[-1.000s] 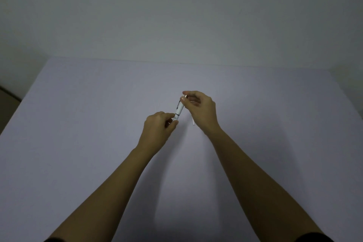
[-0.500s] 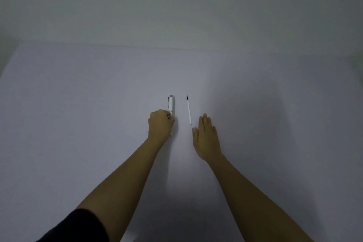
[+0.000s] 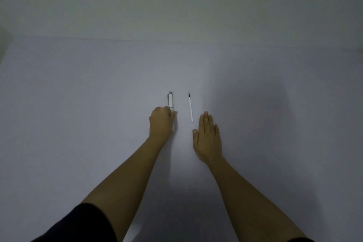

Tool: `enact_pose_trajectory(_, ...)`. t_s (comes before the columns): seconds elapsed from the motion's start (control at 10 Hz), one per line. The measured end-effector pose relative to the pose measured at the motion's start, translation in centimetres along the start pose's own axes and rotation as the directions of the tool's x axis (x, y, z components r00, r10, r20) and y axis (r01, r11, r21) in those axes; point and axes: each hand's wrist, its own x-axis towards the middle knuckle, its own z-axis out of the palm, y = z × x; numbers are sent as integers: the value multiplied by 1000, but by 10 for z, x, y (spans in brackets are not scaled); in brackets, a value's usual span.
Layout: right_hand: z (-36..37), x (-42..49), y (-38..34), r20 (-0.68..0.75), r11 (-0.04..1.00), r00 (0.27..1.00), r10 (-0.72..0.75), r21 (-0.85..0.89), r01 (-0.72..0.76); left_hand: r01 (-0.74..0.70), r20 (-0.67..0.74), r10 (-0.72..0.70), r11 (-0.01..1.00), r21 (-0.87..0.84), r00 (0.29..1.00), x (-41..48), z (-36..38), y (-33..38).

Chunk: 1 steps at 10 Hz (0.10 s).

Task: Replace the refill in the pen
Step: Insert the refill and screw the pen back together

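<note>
A white pen (image 3: 170,102) with a clip lies on the pale table (image 3: 78,104), pointing away from me. My left hand (image 3: 161,123) is closed around its near part, knuckles up, hiding the lower barrel. A thin white refill (image 3: 190,109) with a dark tip lies parallel to the pen, a short way to its right. My right hand (image 3: 208,139) rests flat on the table, palm down, fingers together, just below and right of the refill's near end, not touching it.
The table's far edge meets a plain wall (image 3: 176,2). A dark sleeve (image 3: 78,224) shows at the bottom left.
A second ago both hands held the pen in the air between them. Now the pen is down on the table under my left hand, and my right hand lies flat beside the refill.
</note>
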Motion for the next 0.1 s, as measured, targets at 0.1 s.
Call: enact_pose_trajectory(0.1, -9, 2, -1, -5, 999, 1000, 17, 46, -17, 9, -12, -9, 1000, -12, 1000, 4, -10, 2)
